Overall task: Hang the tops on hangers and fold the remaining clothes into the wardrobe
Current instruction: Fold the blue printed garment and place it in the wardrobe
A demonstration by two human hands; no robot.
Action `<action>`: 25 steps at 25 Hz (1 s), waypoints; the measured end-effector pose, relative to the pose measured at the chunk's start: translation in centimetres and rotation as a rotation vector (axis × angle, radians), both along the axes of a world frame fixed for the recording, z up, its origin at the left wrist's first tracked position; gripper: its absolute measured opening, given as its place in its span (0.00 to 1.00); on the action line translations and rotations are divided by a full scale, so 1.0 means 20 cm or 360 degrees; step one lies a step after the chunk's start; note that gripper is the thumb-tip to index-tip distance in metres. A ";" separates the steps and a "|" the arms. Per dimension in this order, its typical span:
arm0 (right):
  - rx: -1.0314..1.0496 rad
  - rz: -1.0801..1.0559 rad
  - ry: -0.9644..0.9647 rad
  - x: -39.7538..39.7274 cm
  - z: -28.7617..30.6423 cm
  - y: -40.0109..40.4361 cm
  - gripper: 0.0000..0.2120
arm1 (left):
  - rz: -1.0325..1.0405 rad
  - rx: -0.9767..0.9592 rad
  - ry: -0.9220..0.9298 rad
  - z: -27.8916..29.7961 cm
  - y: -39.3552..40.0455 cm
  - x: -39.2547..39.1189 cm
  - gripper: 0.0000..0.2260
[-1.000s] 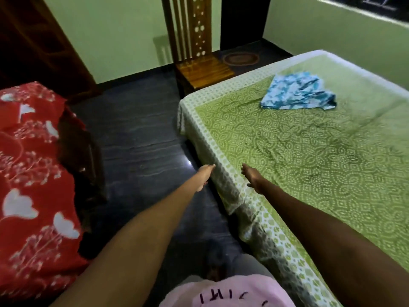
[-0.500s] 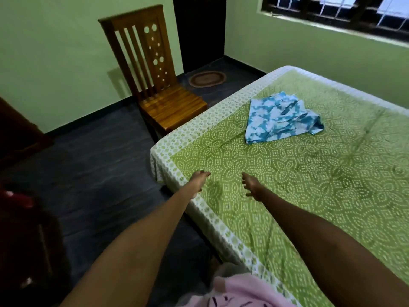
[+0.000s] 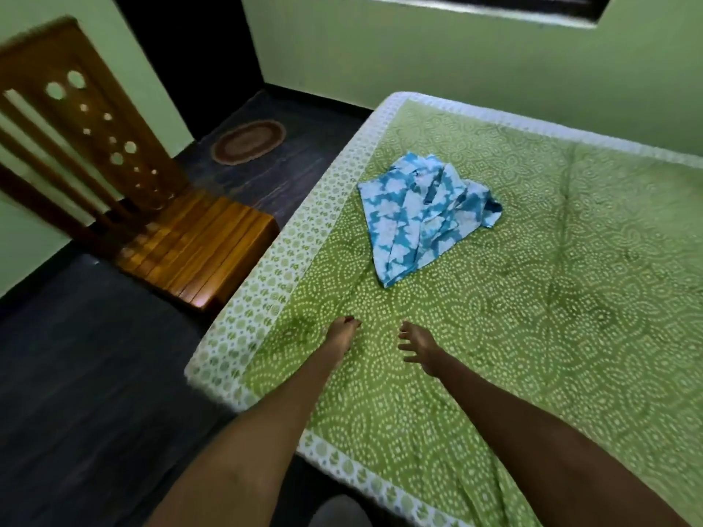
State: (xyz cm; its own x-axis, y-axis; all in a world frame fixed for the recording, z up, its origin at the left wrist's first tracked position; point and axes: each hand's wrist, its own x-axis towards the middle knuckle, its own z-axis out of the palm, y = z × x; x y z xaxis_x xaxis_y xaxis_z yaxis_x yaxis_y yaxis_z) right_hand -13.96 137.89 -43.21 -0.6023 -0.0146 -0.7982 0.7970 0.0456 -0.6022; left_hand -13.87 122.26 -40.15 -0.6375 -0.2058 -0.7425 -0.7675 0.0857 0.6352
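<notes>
A crumpled blue and white floral garment (image 3: 422,216) lies on the green patterned bedsheet (image 3: 532,298), near the bed's left side. Both my arms stretch out over the bed toward it. My left hand (image 3: 341,332) hovers over the sheet with its fingers together and holds nothing. My right hand (image 3: 418,346) is beside it with fingers spread, also holding nothing. Both hands are a short way in front of the garment and do not touch it.
A wooden chair (image 3: 144,207) stands on the dark floor at the left, close against the bed's edge. A small oval mat (image 3: 248,141) lies by a dark doorway. Green walls close off the bed's far side.
My view has swung right, away from the red floral cloth, onto the bed. Both arms have moved out over the sheet, closer to the blue garment.
</notes>
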 end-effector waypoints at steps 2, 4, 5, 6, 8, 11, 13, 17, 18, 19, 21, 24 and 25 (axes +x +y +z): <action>-0.0019 -0.0183 -0.0066 -0.17 -0.10 -0.02 0.07 | -0.0098 0.0006 -0.0036 -0.13 0.01 -0.22 0.15; -0.0016 -0.0276 -0.0112 -0.36 -0.23 -0.07 0.06 | -0.0161 -0.0007 -0.0057 -0.31 0.01 -0.44 0.14; -0.0022 -0.0308 -0.0139 -0.45 -0.30 -0.09 0.05 | -0.0180 -0.0016 -0.0043 -0.40 0.01 -0.54 0.14; -0.0038 -0.0342 -0.0160 -0.54 -0.37 -0.12 0.05 | -0.0183 -0.0031 -0.0016 -0.48 0.01 -0.62 0.13; -0.0073 -0.0462 -0.0164 -0.74 -0.58 -0.17 0.04 | -0.0156 -0.0056 -0.0009 -0.67 0.00 -0.80 0.13; -0.0084 -0.0726 -0.0107 -1.00 -0.90 -0.24 0.03 | -0.0101 -0.0062 -0.0055 -0.93 -0.04 -1.04 0.13; -0.0026 -0.0894 -0.0064 -1.12 -1.06 -0.27 0.08 | -0.0081 -0.0059 -0.0070 -1.07 -0.05 -1.15 0.14; 0.0149 -0.1053 0.0121 -1.24 -1.18 -0.29 0.04 | -0.0020 -0.0009 -0.0087 -1.23 -0.04 -1.29 0.13; 0.0162 -0.0965 0.0217 -1.22 -1.14 -0.28 0.02 | 0.0033 0.0013 -0.0085 -1.25 -0.05 -1.31 0.13; 0.0160 -0.0858 0.0296 -1.17 -1.11 -0.25 0.03 | 0.0092 0.0032 -0.0061 -1.26 -0.05 -1.33 0.13; 0.0281 -0.0552 0.0337 -0.98 -1.08 -0.09 0.03 | 0.0180 0.0009 0.0030 -1.27 -0.05 -1.34 0.14; 0.0646 -0.0296 0.0091 -0.53 -1.12 0.27 0.11 | 0.0108 -0.0189 0.0225 -1.24 -0.07 -1.36 0.19; 0.0734 -0.0328 0.0000 -0.41 -1.12 0.37 0.10 | 0.0018 -0.0284 0.0286 -1.25 -0.07 -1.37 0.22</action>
